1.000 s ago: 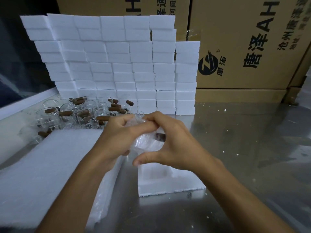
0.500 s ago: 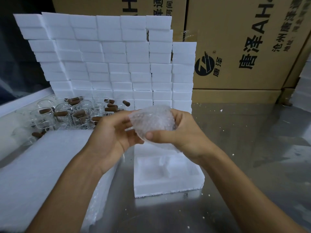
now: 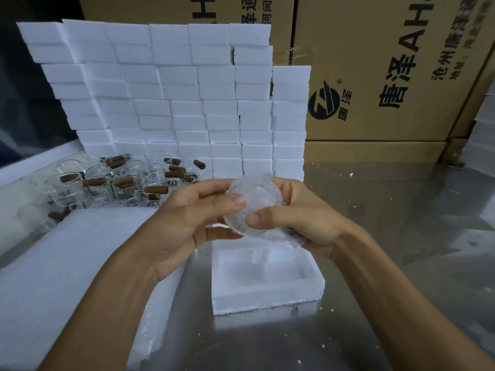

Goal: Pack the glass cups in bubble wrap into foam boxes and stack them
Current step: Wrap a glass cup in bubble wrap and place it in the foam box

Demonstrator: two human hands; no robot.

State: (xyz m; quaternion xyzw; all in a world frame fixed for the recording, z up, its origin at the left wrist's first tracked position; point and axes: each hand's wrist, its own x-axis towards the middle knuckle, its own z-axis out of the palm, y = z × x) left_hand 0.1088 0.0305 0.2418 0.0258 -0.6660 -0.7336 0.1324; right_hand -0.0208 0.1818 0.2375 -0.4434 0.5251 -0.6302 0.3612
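Both hands hold 1 bubble-wrapped glass cup (image 3: 255, 203) in the air above the open foam box (image 3: 265, 295), nearer the box's far side. Left hand (image 3: 187, 218): thumb pressed on the near face of the bundle, fingers curled round its left and under sides. Right hand (image 3: 297, 218): thumb pressed on the near face just beside the left thumb, fingers wrapped behind and over the top of the bundle. The grip is a 2-handed pinch on the wrap. A dark brown part of the cup shows through the wrap at the lower right, against the right palm.

The open foam box sits on the steel worktop (image 3: 388, 236) near the middle of its front half, cavity up, with a moulded recess inside; nothing lies in it.

A stack of bubble-wrap sheets (image 3: 67, 277) fills the front-left part of the worktop, its right edge just beside the box.

Unwrapped glass cups (image 3: 101, 183) with brown handles stand crowded at the back-left, between the sheet stack and the wall of stacked foam boxes (image 3: 187, 108). That wall runs along the back edge; its right-hand column is lower than the rest.

Cardboard cartons (image 3: 388, 76) with printed black lettering stand behind the wall and to its right. White foam crumbs are scattered over the worktop.
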